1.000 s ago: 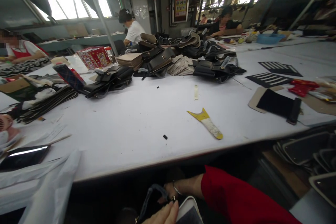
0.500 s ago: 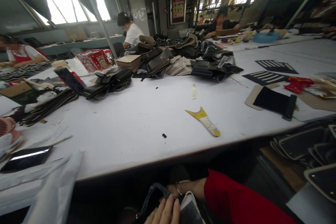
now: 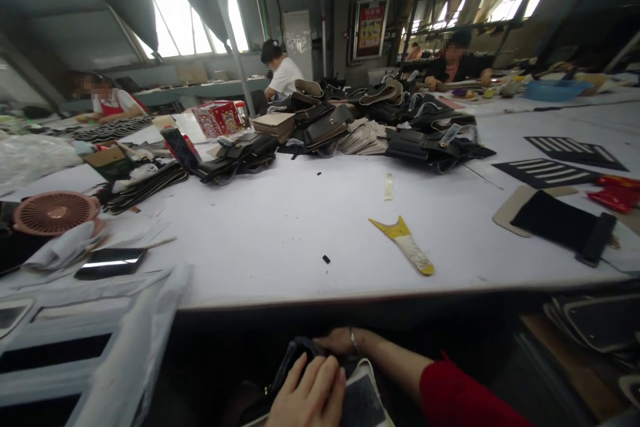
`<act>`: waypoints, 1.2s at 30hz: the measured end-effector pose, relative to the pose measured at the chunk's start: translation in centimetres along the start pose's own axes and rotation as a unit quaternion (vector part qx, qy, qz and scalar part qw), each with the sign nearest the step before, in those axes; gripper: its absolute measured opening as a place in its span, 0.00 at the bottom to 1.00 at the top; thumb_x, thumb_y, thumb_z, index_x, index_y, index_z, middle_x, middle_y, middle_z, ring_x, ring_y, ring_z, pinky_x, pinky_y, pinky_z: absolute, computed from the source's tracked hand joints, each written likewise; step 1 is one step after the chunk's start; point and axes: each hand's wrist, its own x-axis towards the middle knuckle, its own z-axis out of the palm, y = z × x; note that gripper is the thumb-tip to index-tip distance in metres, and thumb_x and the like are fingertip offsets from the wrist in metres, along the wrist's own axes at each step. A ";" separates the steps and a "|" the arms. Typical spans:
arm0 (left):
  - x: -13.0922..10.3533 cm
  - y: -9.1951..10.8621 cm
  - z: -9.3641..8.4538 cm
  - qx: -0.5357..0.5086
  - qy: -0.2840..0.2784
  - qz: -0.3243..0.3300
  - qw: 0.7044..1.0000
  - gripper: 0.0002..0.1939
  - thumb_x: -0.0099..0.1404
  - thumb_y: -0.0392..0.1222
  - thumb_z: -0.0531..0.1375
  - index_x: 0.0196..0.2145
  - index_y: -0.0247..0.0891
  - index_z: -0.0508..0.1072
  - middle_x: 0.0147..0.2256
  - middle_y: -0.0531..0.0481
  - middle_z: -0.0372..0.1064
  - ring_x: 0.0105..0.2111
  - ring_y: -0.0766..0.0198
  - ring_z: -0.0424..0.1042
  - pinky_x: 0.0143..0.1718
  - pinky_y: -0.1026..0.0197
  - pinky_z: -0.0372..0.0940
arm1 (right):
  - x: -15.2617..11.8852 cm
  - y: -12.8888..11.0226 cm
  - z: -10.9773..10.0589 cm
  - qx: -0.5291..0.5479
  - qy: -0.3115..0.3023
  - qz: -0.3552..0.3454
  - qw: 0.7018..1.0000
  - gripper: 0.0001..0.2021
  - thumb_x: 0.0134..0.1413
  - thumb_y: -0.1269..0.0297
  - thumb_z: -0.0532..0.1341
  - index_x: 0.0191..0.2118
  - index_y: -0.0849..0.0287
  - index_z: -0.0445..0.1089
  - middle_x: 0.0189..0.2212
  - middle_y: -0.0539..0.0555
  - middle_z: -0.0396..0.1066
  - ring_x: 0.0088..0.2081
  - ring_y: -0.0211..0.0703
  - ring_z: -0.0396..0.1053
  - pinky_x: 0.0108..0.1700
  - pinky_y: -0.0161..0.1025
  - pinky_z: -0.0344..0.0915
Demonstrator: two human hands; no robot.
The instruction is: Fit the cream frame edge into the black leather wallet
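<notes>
the left hand (image 3: 310, 393) has slid further over the black bag (image 3: 295, 363), fingers flat; right hand (image 3: 340, 341) fingers hidden behind it, below the table (image 3: 280, 240).

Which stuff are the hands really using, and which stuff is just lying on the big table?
In use:
- black bag, below the table edge
- left hand lying on it
- right hand at its far side

Just lying about:
- yellow scraper
- pink fan
- phone
- pile of black bags
- red box
</notes>
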 end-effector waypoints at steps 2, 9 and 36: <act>0.1 0.1 -0.1 -0.004 -0.007 -0.014 1.000 0.08 0.70 0.34 0.54 0.44 0.38 0.71 0.41 0.51 0.73 0.39 0.66 0.73 0.50 0.63 0.67 | -0.9 -0.2 -0.9 -0.005 -0.014 -0.004 1.000 0.19 0.68 0.51 0.54 0.40 0.63 0.71 0.35 0.52 0.71 0.35 0.42 0.71 0.42 0.44 0.69; 1.7 0.7 -1.1 0.003 0.037 -0.032 0.999 0.14 0.71 0.33 0.45 0.38 0.36 0.70 0.33 0.52 0.68 0.30 0.64 0.68 0.37 0.60 0.66 | -8.9 -4.0 -4.3 -0.041 -0.057 -0.102 0.992 0.20 0.62 0.51 0.54 0.36 0.63 0.76 0.25 0.47 0.63 0.27 0.34 0.58 0.31 0.32 0.57; -0.3 -4.6 -9.1 -0.372 -0.127 -0.326 0.860 0.17 0.66 0.36 0.55 0.50 0.48 0.74 0.47 0.53 0.73 0.47 0.62 0.70 0.53 0.58 0.62 | -11.6 -10.4 -2.0 -0.289 -0.053 -0.124 0.948 0.20 0.65 0.54 0.49 0.57 0.46 0.70 0.53 0.52 0.72 0.53 0.51 0.69 0.56 0.41 0.60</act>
